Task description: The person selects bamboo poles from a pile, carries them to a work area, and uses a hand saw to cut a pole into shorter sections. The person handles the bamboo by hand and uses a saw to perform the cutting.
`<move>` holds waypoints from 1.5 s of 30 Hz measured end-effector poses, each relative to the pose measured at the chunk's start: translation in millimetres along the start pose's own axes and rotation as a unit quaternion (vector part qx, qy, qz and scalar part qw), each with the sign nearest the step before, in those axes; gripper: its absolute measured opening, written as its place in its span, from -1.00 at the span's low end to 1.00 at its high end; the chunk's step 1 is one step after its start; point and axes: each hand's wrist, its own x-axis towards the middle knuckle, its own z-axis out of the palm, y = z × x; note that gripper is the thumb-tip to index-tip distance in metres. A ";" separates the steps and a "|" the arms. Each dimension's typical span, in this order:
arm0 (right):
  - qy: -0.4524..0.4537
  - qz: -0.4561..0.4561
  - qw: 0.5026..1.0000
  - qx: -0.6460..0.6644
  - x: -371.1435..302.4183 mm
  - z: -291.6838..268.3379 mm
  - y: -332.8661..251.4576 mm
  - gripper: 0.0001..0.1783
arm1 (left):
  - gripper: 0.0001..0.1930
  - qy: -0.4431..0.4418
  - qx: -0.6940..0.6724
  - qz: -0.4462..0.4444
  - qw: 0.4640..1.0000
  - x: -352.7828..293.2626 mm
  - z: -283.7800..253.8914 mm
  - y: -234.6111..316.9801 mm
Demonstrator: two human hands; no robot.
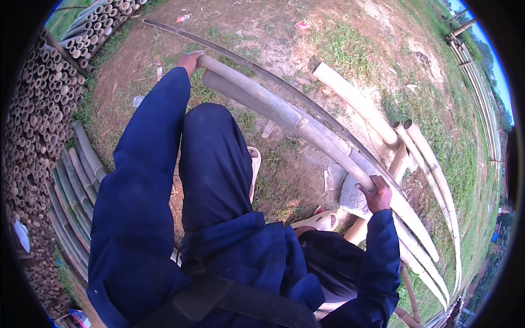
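A long pale bamboo pole (306, 128) runs from upper left to lower right in front of my knees. My left hand (190, 60) grips its far upper end. My right hand (376, 192) wraps around it lower down, near a pale stone (353, 199). A second grey half-pole (246, 95) lies just under the first, and a thin dark bamboo strip (262, 71) runs beside them. My legs in dark blue trousers and light sandals (320, 221) stand on bare soil and patchy grass.
Stacks of cut bamboo poles (38, 120), ends facing me, fill the left side. More loose pale poles (421, 158) lie on the ground at right. A bamboo fence (481, 98) runs along the far right. Scraps of litter dot the dirt.
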 end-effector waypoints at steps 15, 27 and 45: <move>0.027 -0.042 0.998 0.047 28.0 -19.6 1.6 -0.44 | -0.63 -0.060 0.333 0.031 0.941 31.9 -38.8 -27.7; -0.035 0.048 0.998 0.038 37.5 16.8 8.2 -0.45 | -0.56 0.010 0.208 -0.155 0.966 19.4 -29.5 -11.6; -0.018 0.008 0.998 0.057 25.6 36.3 44.9 -0.22 | -0.28 -0.180 0.586 0.393 0.685 -113.9 177.5 114.7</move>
